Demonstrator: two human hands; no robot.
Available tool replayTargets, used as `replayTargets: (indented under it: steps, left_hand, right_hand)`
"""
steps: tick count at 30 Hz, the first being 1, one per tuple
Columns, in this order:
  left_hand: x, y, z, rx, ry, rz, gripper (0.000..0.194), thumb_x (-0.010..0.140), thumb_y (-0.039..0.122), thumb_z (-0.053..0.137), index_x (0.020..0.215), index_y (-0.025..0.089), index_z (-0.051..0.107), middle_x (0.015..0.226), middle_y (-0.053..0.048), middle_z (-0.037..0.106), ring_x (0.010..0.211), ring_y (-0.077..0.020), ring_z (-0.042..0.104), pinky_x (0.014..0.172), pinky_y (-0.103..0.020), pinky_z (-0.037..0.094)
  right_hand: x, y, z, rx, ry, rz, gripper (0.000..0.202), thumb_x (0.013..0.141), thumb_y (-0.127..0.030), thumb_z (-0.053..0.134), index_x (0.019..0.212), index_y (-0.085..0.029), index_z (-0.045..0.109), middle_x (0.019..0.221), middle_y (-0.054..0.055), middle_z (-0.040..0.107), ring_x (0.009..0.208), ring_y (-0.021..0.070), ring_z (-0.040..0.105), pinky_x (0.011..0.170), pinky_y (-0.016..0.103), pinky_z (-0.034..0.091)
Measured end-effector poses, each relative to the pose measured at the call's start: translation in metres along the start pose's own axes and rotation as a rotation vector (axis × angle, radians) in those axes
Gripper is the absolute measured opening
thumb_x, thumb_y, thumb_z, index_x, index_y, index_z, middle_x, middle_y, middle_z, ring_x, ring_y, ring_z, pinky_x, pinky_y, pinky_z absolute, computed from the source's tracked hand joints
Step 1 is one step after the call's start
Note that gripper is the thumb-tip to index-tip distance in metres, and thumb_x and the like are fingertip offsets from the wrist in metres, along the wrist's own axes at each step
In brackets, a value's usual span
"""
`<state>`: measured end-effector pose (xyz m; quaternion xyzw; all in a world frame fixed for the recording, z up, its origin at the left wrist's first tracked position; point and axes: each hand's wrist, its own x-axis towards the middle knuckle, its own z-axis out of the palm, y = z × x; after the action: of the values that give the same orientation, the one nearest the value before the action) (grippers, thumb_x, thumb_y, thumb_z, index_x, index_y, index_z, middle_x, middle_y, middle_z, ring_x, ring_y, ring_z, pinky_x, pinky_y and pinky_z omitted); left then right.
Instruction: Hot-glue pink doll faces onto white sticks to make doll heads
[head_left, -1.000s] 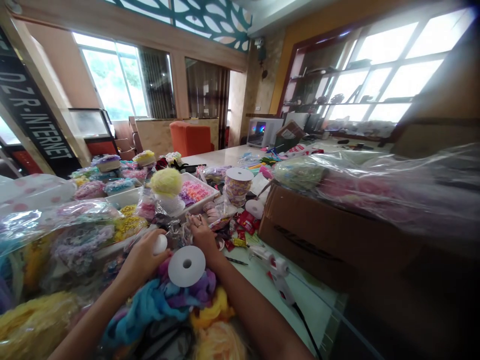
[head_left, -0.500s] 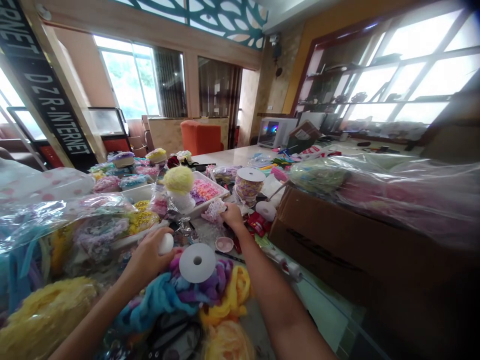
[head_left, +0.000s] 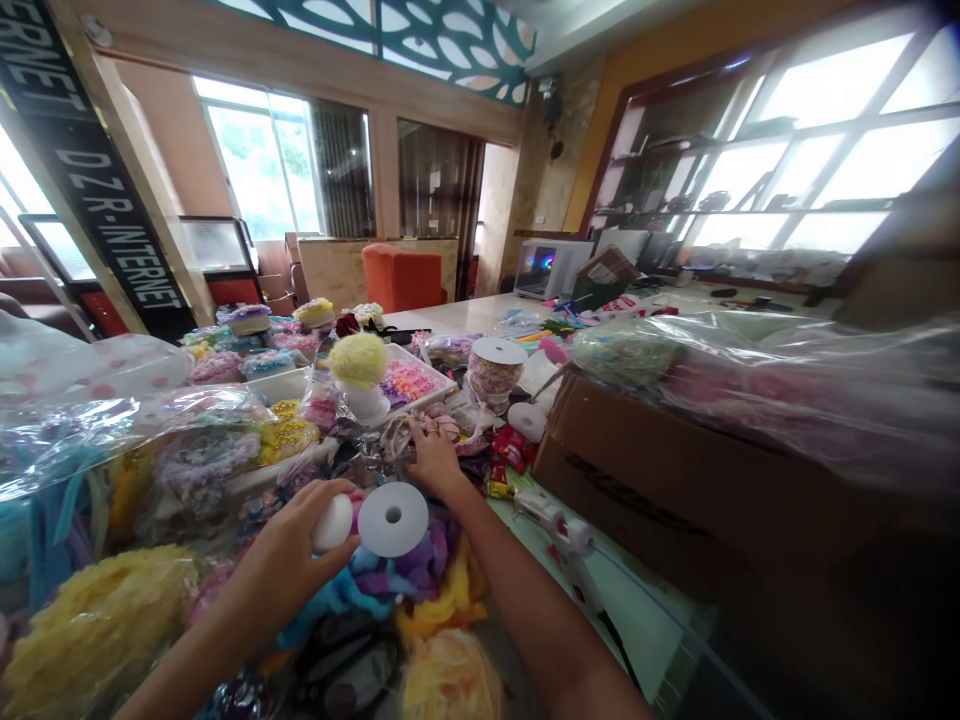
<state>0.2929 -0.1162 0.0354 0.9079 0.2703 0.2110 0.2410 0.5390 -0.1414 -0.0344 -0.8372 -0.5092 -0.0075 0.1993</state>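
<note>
My left hand (head_left: 304,530) is wrapped round a smooth white egg-shaped piece (head_left: 332,522), just left of a white spool (head_left: 393,518) that rests on purple and blue fluffy strips (head_left: 409,570). Further forward, my right hand (head_left: 431,455) reaches among small packets and ribbon (head_left: 452,428), its fingers spread and touching the pile; nothing is seen held in it. A yellow fluffy ball on a white base (head_left: 358,362) stands beyond, beside a tray of pink pieces (head_left: 409,380). A large ribbon spool (head_left: 496,370) stands upright to the right.
A brown cardboard box (head_left: 645,480) with clear plastic bags on top fills the right. A glue gun (head_left: 562,530) with its cord lies beside it. Black scissors (head_left: 349,665) and yellow fluff (head_left: 97,630) are near the front. An orange chair (head_left: 403,277) stands behind the table.
My right hand has moved left and nearer, away from the pale lacy bundle it was touching. My left hand has moved slightly down with the white piece. The glue gun shows more fully.
</note>
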Motion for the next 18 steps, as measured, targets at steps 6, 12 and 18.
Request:
replayTargets:
  steps: [6, 12, 18]
  left_hand:
    - [-0.009, 0.003, 0.004, -0.076, -0.093, 0.015, 0.045, 0.075, 0.032, 0.061, 0.120, 0.026, 0.057, 0.127, -0.009, 0.059, 0.113, -0.0292, 0.057, 0.095, -0.042, 0.046]
    - [-0.023, -0.002, 0.016, -0.052, -0.116, 0.044, 0.047, 0.073, 0.032, 0.064, 0.120, 0.027, 0.059, 0.137, -0.009, 0.054, 0.125, -0.0300, 0.051, 0.103, -0.044, 0.042]
    - [-0.070, -0.015, 0.014, 0.032, -0.019, 0.017, 0.047, 0.074, 0.041, 0.065, 0.120, 0.032, 0.061, 0.131, -0.006, 0.060, 0.119, -0.0303, 0.057, 0.096, -0.042, 0.049]
  right_hand:
    - [-0.015, -0.003, -0.029, 0.052, 0.031, 0.007, 0.078, 0.069, -0.038, 0.075, 0.138, -0.018, 0.045, 0.144, 0.019, 0.042, 0.131, 0.0367, 0.036, 0.101, 0.046, 0.034]
    - [-0.053, -0.015, -0.052, 0.173, 0.100, -0.062, 0.041, 0.093, -0.040, 0.048, 0.122, -0.013, 0.058, 0.127, 0.015, 0.059, 0.119, 0.0224, 0.052, 0.100, 0.033, 0.038]
    - [-0.105, -0.029, -0.042, 0.328, -0.043, -0.250, 0.072, 0.077, -0.059, 0.063, 0.136, -0.019, 0.050, 0.149, 0.017, 0.037, 0.137, 0.0310, 0.034, 0.110, 0.042, 0.031]
